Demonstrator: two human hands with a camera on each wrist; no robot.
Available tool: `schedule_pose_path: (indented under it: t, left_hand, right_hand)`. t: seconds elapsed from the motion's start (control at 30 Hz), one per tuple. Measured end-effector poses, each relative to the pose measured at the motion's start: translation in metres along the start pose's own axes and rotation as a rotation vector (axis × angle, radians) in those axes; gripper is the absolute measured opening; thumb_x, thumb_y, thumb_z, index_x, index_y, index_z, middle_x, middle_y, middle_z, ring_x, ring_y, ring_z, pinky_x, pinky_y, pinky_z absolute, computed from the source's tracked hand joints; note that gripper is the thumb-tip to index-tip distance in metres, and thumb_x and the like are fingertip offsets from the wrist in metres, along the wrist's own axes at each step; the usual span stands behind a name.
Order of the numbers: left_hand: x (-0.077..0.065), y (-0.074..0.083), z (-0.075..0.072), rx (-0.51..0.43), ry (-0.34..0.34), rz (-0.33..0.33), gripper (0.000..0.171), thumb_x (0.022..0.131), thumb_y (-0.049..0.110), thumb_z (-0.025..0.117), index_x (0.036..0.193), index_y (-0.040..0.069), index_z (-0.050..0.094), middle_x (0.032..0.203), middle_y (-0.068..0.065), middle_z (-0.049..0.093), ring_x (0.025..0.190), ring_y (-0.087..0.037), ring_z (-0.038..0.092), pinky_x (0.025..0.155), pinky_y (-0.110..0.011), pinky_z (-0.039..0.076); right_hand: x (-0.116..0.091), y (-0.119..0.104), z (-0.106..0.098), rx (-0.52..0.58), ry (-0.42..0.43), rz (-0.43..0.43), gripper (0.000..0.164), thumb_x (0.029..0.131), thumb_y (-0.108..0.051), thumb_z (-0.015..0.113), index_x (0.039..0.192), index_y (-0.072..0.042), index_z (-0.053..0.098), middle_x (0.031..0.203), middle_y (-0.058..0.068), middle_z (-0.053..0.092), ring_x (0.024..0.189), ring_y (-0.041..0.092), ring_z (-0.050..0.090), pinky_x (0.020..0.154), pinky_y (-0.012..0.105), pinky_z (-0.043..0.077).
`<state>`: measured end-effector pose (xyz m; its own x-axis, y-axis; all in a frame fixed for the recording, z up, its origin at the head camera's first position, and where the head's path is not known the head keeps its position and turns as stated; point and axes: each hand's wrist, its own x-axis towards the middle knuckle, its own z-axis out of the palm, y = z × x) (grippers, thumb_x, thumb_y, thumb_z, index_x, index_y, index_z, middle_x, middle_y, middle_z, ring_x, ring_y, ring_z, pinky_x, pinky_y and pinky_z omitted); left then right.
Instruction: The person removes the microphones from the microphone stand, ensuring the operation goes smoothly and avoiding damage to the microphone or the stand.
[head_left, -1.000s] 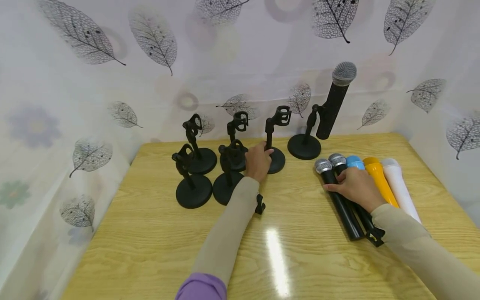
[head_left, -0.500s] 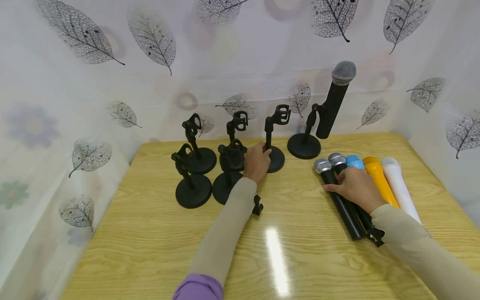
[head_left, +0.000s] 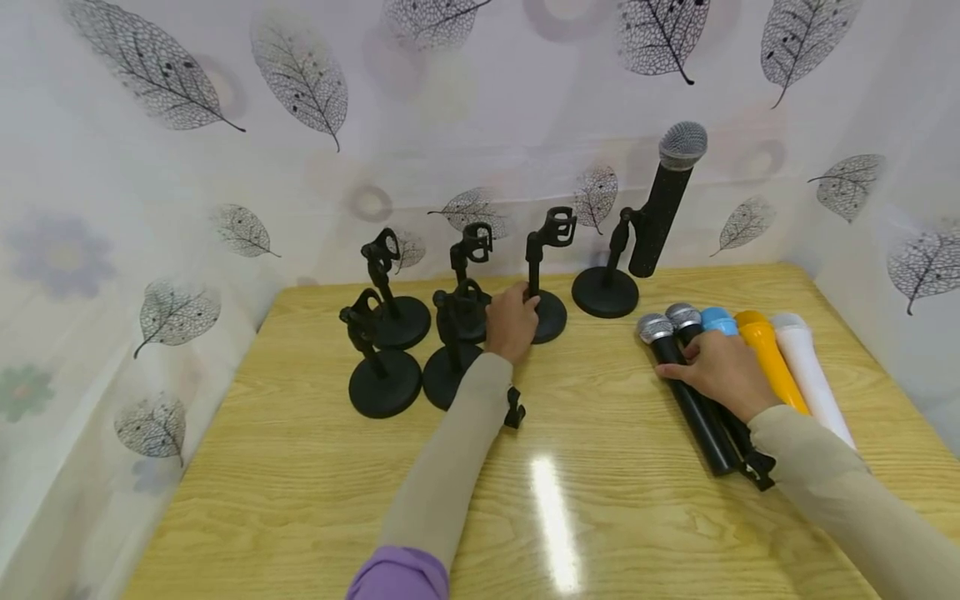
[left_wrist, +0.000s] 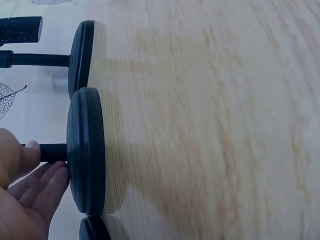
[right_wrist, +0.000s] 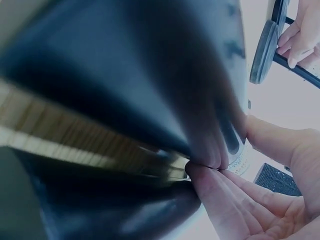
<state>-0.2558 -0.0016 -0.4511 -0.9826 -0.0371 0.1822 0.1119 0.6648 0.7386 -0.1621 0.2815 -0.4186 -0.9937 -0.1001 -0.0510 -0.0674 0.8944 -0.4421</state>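
Note:
My left hand (head_left: 512,323) holds the post of a black desktop microphone stand (head_left: 550,318) in the back row. In the left wrist view its thumb lies on the post (left_wrist: 52,152), with the fingers beneath, close to the round base. At the right, my right hand (head_left: 726,373) grips the leftmost black microphone (head_left: 693,417), which has a silver mesh head. The thumb is on its left side; the fingers reach between it and a second black microphone (head_left: 684,317), as the right wrist view shows. Blue (head_left: 718,321), yellow (head_left: 772,358) and white (head_left: 813,379) microphones lie alongside, the blue one mostly hidden.
Another stand (head_left: 606,292) at the back right bears an upright, tilted black microphone (head_left: 663,208). Several stands with bare clips, such as the front left stand (head_left: 385,383), crowd left of my left hand. A leaf-patterned cloth (head_left: 300,225) borders the wooden table (head_left: 300,500).
The row of lying microphones has shifted slightly right, together with my right hand. My left hand stays at the same stand.

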Motion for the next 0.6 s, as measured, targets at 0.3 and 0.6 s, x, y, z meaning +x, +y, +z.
schedule_pose_path:
  t: [0.3,0.6]
  left_hand:
    - [-0.001,-0.001,-0.004,0.017,-0.012,0.027,0.022,0.101,0.017,0.065,0.117,0.004,0.074,0.107,-0.009,0.076,0.096,-0.022,0.073,0.084,-0.039,0.058]
    - [-0.019,0.004,-0.006,0.284,-0.014,0.229,0.027,0.103,0.028,0.064,0.090,0.007,0.076,0.078,-0.003,0.072,0.064,-0.016,0.067,0.060,-0.030,0.055]
  right_hand:
    - [-0.001,0.001,-0.002,-0.001,0.002,0.007,0.054,0.084,-0.039,0.084,0.096,0.013,0.073,0.087,0.024,0.073,0.062,0.019,0.062,0.054,0.033,0.049]
    - [-0.002,0.002,-0.004,-0.019,0.034,-0.024,0.049,0.083,-0.038,0.084,0.089,0.009,0.074,0.078,0.019,0.072,0.061,0.022,0.061,0.054,0.038,0.049]
